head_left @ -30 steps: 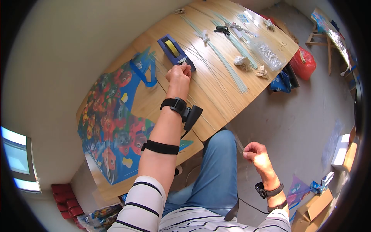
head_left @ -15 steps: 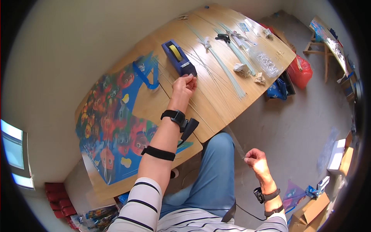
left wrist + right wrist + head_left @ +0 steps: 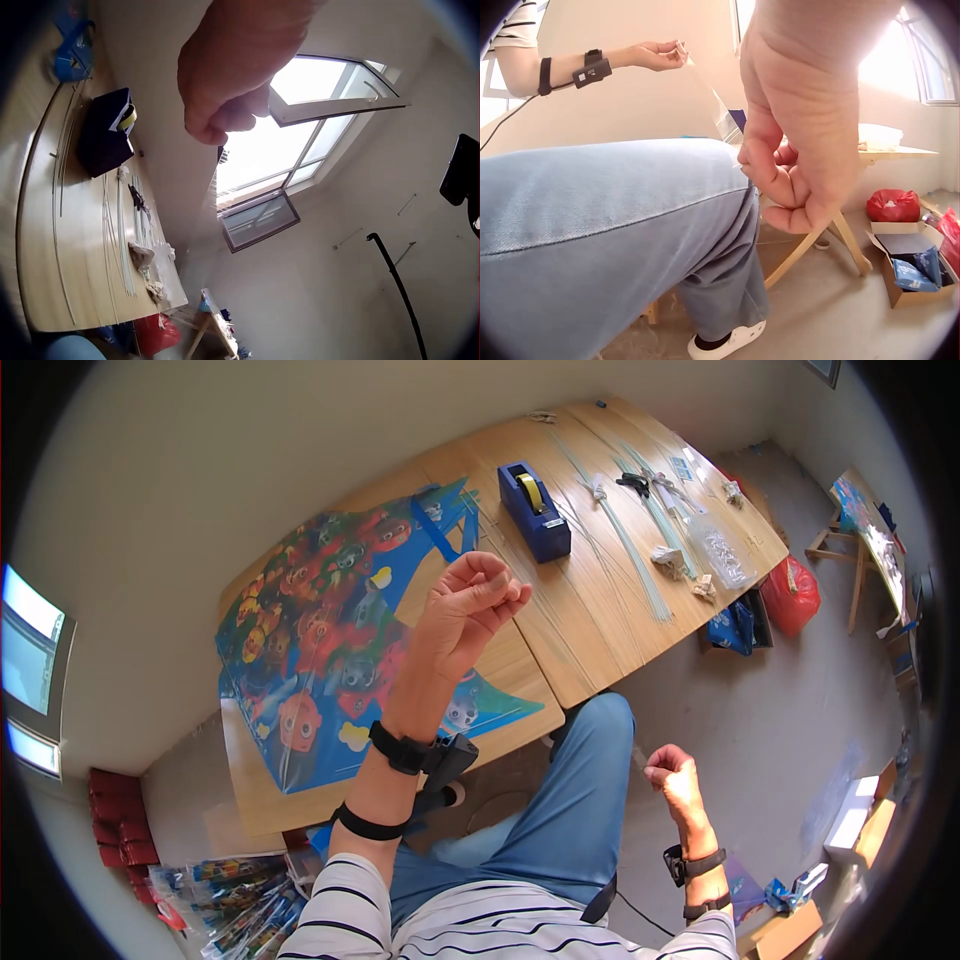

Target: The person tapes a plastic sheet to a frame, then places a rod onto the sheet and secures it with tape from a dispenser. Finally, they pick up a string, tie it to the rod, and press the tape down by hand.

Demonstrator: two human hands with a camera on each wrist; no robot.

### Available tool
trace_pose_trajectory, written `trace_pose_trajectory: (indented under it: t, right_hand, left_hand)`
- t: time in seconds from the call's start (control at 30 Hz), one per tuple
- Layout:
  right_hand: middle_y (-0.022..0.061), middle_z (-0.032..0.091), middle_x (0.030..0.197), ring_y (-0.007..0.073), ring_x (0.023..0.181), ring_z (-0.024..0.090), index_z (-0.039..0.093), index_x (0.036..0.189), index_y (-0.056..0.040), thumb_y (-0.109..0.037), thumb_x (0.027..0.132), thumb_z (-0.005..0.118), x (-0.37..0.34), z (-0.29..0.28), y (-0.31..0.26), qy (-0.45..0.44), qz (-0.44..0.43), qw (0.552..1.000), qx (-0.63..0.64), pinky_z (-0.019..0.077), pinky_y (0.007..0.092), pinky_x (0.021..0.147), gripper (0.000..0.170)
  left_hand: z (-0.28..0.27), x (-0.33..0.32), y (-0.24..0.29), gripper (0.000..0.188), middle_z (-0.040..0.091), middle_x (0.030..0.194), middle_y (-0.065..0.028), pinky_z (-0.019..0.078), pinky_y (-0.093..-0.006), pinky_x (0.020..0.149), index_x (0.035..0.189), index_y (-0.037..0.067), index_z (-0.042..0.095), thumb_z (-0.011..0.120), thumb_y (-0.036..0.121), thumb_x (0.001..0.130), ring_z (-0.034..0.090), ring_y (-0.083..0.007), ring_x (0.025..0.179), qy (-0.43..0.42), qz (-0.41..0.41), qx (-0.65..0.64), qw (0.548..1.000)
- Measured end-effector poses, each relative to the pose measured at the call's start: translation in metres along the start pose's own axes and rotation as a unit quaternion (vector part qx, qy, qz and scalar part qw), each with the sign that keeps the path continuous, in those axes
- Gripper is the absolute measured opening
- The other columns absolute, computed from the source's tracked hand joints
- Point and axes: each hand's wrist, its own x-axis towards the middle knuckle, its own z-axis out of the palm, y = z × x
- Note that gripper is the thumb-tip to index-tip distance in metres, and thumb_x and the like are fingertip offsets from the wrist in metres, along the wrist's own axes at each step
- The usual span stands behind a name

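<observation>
My left hand [image 3: 462,608] is raised above the table in front of the tape dispenser [image 3: 537,515], pinching one end of a clear tape strip [image 3: 721,116]. The strip slants down from those fingertips toward my right hand [image 3: 680,785], which is low beside the right knee with thumb and fingers pinched together on the strip's other end. In the right wrist view the curled right fingers [image 3: 776,176] are close above the jeans. Blue and upright on the table, the dispenser carries a yellow-cored roll. A colourful printed plastic sheet [image 3: 320,630] with cartoon figures lies left of it.
Thin clear rods [image 3: 630,550] lie in bundles across the table [image 3: 590,650]. Crumpled paper [image 3: 668,560] and a clear bag of small pieces [image 3: 722,555] are near the right edge. A red bag [image 3: 792,597] and cardboard boxes [image 3: 790,935] stand on the floor.
My left hand has come away from the dispenser's front, up and toward the body, with the tape end. The right hand stays low by the knee. The head view has shifted.
</observation>
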Motion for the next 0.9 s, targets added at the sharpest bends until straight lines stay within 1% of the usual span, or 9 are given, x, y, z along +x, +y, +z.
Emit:
trace_pose_trajectory:
  t: [0.2,0.37,0.43,0.5,0.53,0.6,0.7,0.73,0.9]
  right_hand:
    - [-0.0010,0.058,0.071,0.0075,0.061,0.052,0.060,0.083,-0.0041,0.004,0.078,0.062,-0.017,0.029,-0.036,-0.048,-0.055,0.997,-0.024,0.0424,0.0232,0.056,0.010]
    - [-0.0005,0.059,0.074,0.0078,0.066,0.054,0.061,0.085,-0.0044,0.004,0.079,0.061,-0.016,0.060,-0.049,-0.130,-0.130,0.982,-0.032,0.0456,0.0233,0.063,0.010]
    - [-0.0016,0.058,0.077,0.0076,0.074,0.055,0.061,0.086,-0.0053,0.003,0.078,0.062,-0.016,0.075,-0.066,-0.186,-0.138,0.972,-0.030,0.0459,0.0217,0.071,0.011]
    - [-0.0017,0.058,0.078,0.0072,0.075,0.054,0.061,0.086,-0.0052,0.002,0.078,0.062,-0.022,0.097,-0.085,-0.187,-0.139,0.971,-0.045,0.0451,0.0209,0.072,0.011]
    - [-0.0017,0.057,0.077,0.0071,0.074,0.054,0.060,0.086,-0.0050,0.001,0.078,0.062,-0.022,0.107,-0.090,-0.194,-0.170,0.965,-0.054,0.0453,0.0210,0.071,0.010]
    - [-0.0016,0.057,0.077,0.0070,0.073,0.054,0.060,0.086,-0.0046,0.000,0.079,0.063,-0.019,0.123,-0.099,-0.205,-0.227,0.950,-0.068,0.0456,0.0212,0.071,0.009]
    - [-0.0011,0.057,0.076,0.0072,0.071,0.054,0.060,0.085,-0.0036,0.000,0.079,0.064,-0.018,0.138,-0.120,-0.248,-0.174,0.950,-0.070,0.0464,0.0220,0.069,0.008]
    - [-0.0006,0.058,0.076,0.0075,0.070,0.055,0.060,0.085,-0.0031,-0.001,0.080,0.065,-0.015,0.141,-0.122,-0.254,-0.188,0.945,-0.081,0.0466,0.0225,0.067,0.008]
    - [-0.0001,0.059,0.076,0.0077,0.068,0.054,0.061,0.086,-0.0032,0.001,0.080,0.065,-0.019,0.158,-0.141,-0.243,-0.210,0.941,-0.106,0.0442,0.0217,0.065,0.008]
  left_hand:
    - [-0.002,-0.084,0.056,0.010,0.061,0.096,-0.0019,0.0533,-0.0418,0.097,0.094,0.012,0.064,0.070,0.004,0.091,0.063,-0.0165,0.093,-0.029,0.059,-0.019,0.998]
    - [-0.023,-0.173,0.104,0.013,0.062,0.103,-0.0019,0.0538,-0.0397,0.096,0.093,0.012,0.063,0.072,0.003,0.088,0.063,-0.0177,0.099,0.091,0.180,0.045,0.978]
    - [-0.037,-0.209,0.118,0.014,0.063,0.103,-0.0016,0.0538,-0.0388,0.094,0.092,0.013,0.064,0.073,0.004,0.088,0.063,-0.0184,0.101,0.139,0.214,0.055,0.965]
    - [-0.060,-0.243,0.130,0.015,0.063,0.104,-0.0017,0.0542,-0.0373,0.092,0.092,0.013,0.063,0.074,0.004,0.087,0.063,-0.0189,0.101,0.165,0.244,0.060,0.954]
    - [-0.071,-0.256,0.136,0.014,0.065,0.096,-0.0026,0.0546,-0.0354,0.085,0.092,0.011,0.064,0.073,0.002,0.088,0.064,-0.0170,0.091,0.137,0.262,0.046,0.954]
    - [-0.074,-0.285,0.145,0.014,0.065,0.091,-0.0030,0.0544,-0.0328,0.082,0.093,0.010,0.064,0.074,0.002,0.087,0.064,-0.0165,0.086,0.190,0.278,0.097,0.937]
    - [-0.071,-0.318,0.155,0.016,0.066,0.088,-0.0039,0.0545,-0.0302,0.079,0.094,0.007,0.063,0.075,0.001,0.086,0.065,-0.0158,0.082,0.242,0.300,0.148,0.911]
    - [-0.071,-0.325,0.156,0.016,0.066,0.087,-0.0043,0.0546,-0.0296,0.078,0.094,0.006,0.063,0.075,0.001,0.085,0.065,-0.0155,0.081,0.253,0.306,0.160,0.904]
    - [-0.074,-0.358,0.166,0.015,0.062,0.081,-0.0037,0.0548,-0.0367,0.088,0.096,0.004,0.061,0.073,0.003,0.087,0.063,-0.0162,0.082,0.302,0.282,0.227,0.882]
